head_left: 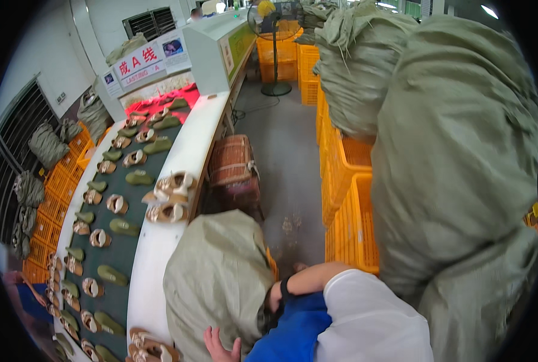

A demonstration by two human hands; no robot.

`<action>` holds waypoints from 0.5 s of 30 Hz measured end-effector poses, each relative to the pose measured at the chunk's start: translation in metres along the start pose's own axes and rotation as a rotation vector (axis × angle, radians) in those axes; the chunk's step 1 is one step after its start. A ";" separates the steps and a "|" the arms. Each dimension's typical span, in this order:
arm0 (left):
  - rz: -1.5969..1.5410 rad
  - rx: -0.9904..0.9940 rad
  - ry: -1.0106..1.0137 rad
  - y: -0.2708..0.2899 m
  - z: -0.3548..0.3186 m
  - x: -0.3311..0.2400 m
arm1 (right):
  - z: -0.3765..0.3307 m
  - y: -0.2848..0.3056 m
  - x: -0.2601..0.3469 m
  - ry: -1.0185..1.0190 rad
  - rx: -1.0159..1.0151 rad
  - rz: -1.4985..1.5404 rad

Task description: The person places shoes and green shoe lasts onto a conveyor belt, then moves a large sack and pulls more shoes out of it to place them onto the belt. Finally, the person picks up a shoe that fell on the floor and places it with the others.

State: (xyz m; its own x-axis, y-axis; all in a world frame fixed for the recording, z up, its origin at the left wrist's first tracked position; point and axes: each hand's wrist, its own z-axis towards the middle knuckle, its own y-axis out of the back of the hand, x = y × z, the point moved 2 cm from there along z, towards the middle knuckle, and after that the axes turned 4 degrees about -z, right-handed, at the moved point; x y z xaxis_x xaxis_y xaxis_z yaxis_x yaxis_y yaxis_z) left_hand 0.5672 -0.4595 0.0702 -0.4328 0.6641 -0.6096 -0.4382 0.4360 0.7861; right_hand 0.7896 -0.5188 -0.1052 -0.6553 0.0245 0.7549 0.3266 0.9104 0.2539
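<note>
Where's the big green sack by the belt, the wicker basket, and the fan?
green sack (217, 283): head view, middle of its woven side.
wicker basket (231, 160): head view, its brown side wall.
fan (274, 19): head view, round grille.

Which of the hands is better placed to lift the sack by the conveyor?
Probably the left hand: it shows at the base of the woven sack. The right forearm reaches behind it, and that hand is hidden.

A single head-worn fisheye view looked steeply down from above a person's shoulders, close over a grey woven sack (217, 283). It faced forward along a conveyor belt (121, 241) on the left, with straight edges bending toward the rim.
</note>
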 end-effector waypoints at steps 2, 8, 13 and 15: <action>0.144 0.015 -0.187 -0.019 0.065 -0.048 | 0.057 0.002 -0.071 0.292 -0.019 0.040; 0.404 0.166 -0.043 -0.091 0.135 -0.031 | -0.164 0.127 -0.073 -0.076 -0.105 0.344; 0.394 0.341 0.030 -0.089 0.156 -0.038 | -0.368 0.219 -0.185 -0.324 -1.313 0.066; 0.378 0.387 -0.006 -0.076 0.157 -0.031 | -0.451 0.239 -0.182 -0.307 -1.586 0.047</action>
State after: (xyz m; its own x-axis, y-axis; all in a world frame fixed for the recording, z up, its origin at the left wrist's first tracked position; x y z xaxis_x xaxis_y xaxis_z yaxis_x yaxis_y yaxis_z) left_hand 0.7379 -0.4175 0.0451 -0.4992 0.8210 -0.2772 0.0703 0.3573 0.9314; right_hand 1.2937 -0.4921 0.0908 -0.6661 0.2931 0.6859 0.5606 -0.4099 0.7195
